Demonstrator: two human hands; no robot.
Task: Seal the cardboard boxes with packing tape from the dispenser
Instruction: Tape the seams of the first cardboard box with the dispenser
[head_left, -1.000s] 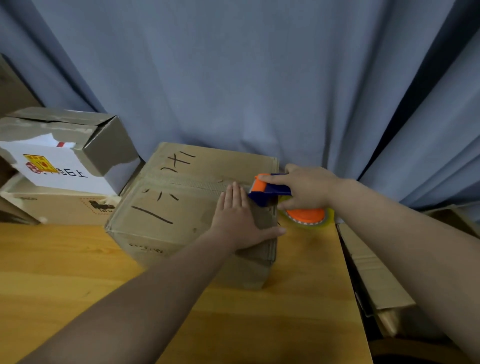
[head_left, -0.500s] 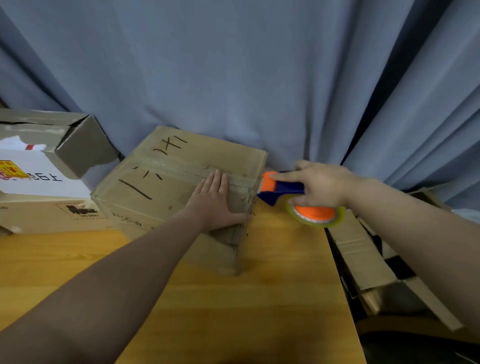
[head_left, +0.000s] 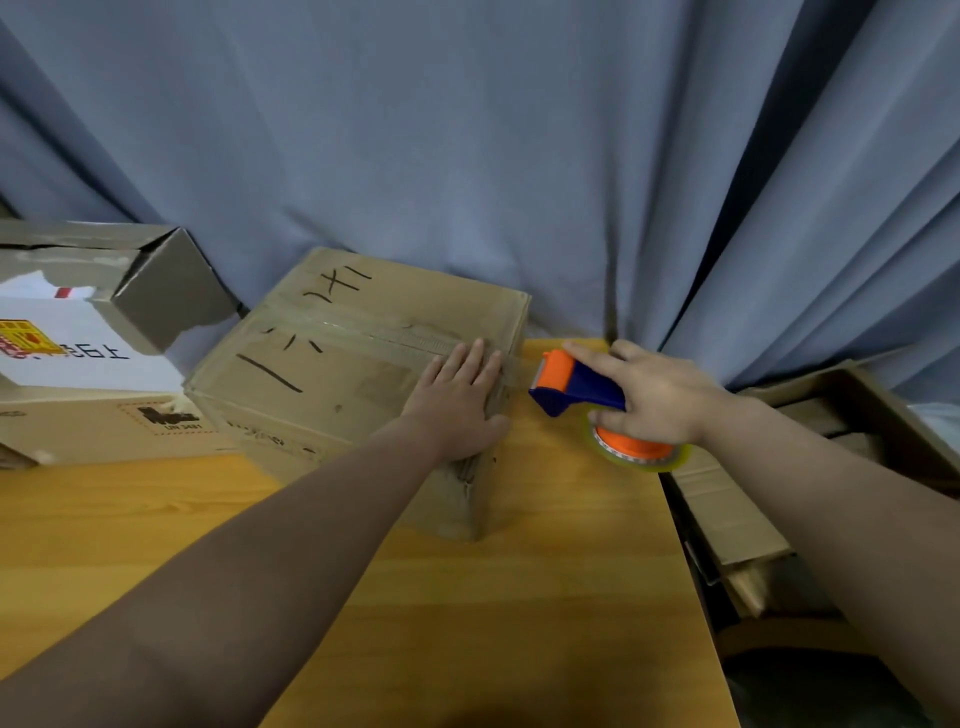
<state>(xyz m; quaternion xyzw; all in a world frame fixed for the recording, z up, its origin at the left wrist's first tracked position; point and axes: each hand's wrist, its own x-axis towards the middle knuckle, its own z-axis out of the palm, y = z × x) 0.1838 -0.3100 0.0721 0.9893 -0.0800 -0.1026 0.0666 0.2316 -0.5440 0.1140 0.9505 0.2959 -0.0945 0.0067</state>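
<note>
Two hands, well apart, both arms bare and reaching forward. Left hand: flat, palm down, fingers straight and close together, pressing on the top of the cardboard box at its right end. The fingertips lie on the taped seam and the thumb is spread out toward the front right corner. Right hand: curled round the blue handle of the tape dispenser, index finger stretched along the top toward the orange head, wrist level.

One dispenser, held off the box just beside its right edge, above the table, head pointing at the box. One tape roll on it, orange core with a clear yellowish rim, sitting below the right hand. One strip of tape runs along the box's top seam; a pale stretch carries on past the right edge to the dispenser head.

The pressed box sits skewed on the wooden table, flaps closed, black marker strokes on top. Boxes on the table: three in view. The other two are stacked at the left: upper box with a torn flap and a white label, lower box with a printed stamp. Off the table's right edge there is loose cardboard; I cannot tell the count. One grey-blue curtain hangs behind everything.
</note>
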